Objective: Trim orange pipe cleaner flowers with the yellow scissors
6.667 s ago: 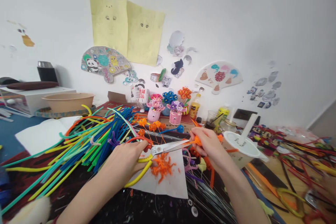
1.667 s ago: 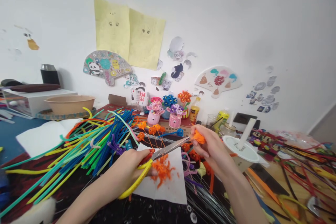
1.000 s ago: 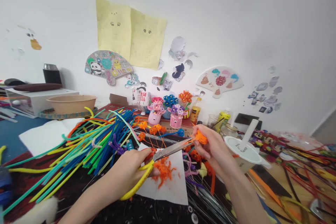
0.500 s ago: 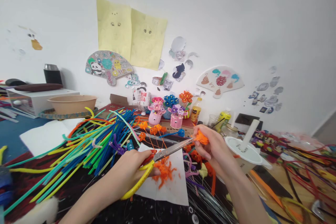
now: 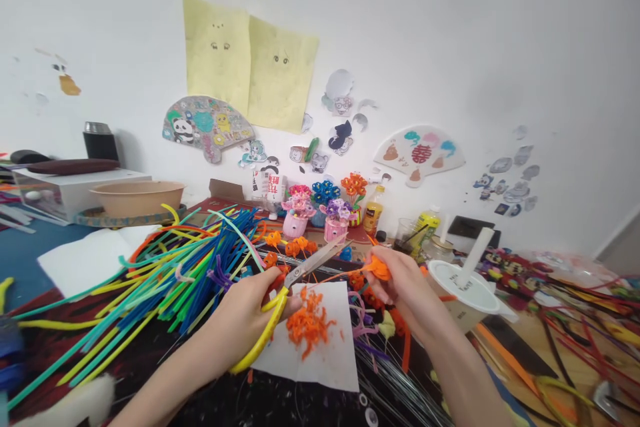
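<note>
The left grip (image 5: 255, 300) is wrapped around the handles of the scissors (image 5: 311, 265); finger placement inside the loops is partly hidden. The blades point forward and to the right, tips apart from the orange fuzzy piece (image 5: 379, 268). This orientation presumably keeps the cutting edges on the workpiece side.

The right grip (image 5: 397, 277) is narrow, pinching the orange fuzzy piece between thumb and fingers, just beyond the right edge of the white sheet (image 5: 333, 368). A thin orange strand (image 5: 337, 277) extends leftward from this grip. The pinch probably steadies the piece while leaving the strand exposed.

The white sheet lies below and between both hands and carries orange clippings (image 5: 310, 323). Its position suggests a catch area (a few specks also lie apart from the main pile).

The surface (image 5: 215, 407) is dark at the near side. Multicoloured pipe cleaners (image 5: 230, 240) are bundled at left; thin wires (image 5: 400, 377) lie at near right, and a white-lidded tub (image 5: 463, 287) stands at right. Potted craft flowers (image 5: 295, 225) stand at the rear. The white wall (image 5: 425, 33) carries yellow papers (image 5: 220, 77) and fan-shaped panels (image 5: 417, 155).
</note>
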Available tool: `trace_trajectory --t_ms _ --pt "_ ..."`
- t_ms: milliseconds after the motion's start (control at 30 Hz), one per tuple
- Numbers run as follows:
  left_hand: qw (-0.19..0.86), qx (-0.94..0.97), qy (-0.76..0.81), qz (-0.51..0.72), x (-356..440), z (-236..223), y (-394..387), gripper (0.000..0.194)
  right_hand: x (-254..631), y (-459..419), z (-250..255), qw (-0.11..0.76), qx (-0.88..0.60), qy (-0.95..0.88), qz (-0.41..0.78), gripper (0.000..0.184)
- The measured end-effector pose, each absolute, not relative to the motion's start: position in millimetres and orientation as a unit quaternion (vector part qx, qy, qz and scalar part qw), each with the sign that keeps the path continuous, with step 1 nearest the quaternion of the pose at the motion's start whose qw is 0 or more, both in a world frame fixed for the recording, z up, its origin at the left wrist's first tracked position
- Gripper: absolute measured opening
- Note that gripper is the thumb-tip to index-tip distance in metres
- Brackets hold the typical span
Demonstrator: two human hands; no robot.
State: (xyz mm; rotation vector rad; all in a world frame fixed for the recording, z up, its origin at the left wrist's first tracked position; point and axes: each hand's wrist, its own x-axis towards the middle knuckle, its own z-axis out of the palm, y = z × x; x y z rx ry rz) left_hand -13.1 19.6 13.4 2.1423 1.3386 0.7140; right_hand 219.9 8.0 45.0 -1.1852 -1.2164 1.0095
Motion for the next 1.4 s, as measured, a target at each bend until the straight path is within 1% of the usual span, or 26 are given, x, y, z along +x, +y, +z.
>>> trace_trajectory --t_ms 200,333,500,933,1033,1233,1300,1367,1400 --pt "0.295 0.779 0.460 0.307 -7.4 8.9 17.9 0.036 213.9 10.6 37.9 0.512 -0.492 -0.510 0.486 0.029" --pt "0.305 0.774 0.462 0.306 -5.7 6.0 16.6 0.039 213.3 10.2 34.2 0.504 -0.475 -0.508 0.513 0.028" --pt "0.343 0.772 0.444 0.299 -7.2 9.1 15.0 0.042 211.6 9.5 34.3 0.496 -0.478 -0.485 0.539 0.026" --pt "0.390 0.776 0.409 0.279 -8.9 14.5 10.2 0.043 213.4 8.8 33.4 0.481 -0.471 -0.497 0.547 0.025" --pt "0.398 0.776 0.406 0.272 -8.8 17.6 9.1 0.043 212.4 9.1 32.8 0.478 -0.478 -0.516 0.526 0.028" --pt "0.415 0.755 0.413 0.293 -9.8 15.7 9.0 0.042 211.3 8.2 36.1 0.464 -0.505 -0.513 0.517 0.047" --pt "0.442 0.741 0.401 0.308 -10.5 14.6 8.7 0.040 214.3 5.9 37.5 0.464 -0.499 -0.525 0.511 0.050" --pt "0.481 0.719 0.382 0.325 -10.8 13.8 7.7 0.037 218.5 2.5 38.4 0.459 -0.476 -0.555 0.505 0.050" --pt "0.503 0.703 0.375 0.334 -10.7 13.4 7.2 0.035 220.6 0.8 38.6 0.450 -0.461 -0.574 0.506 0.053"
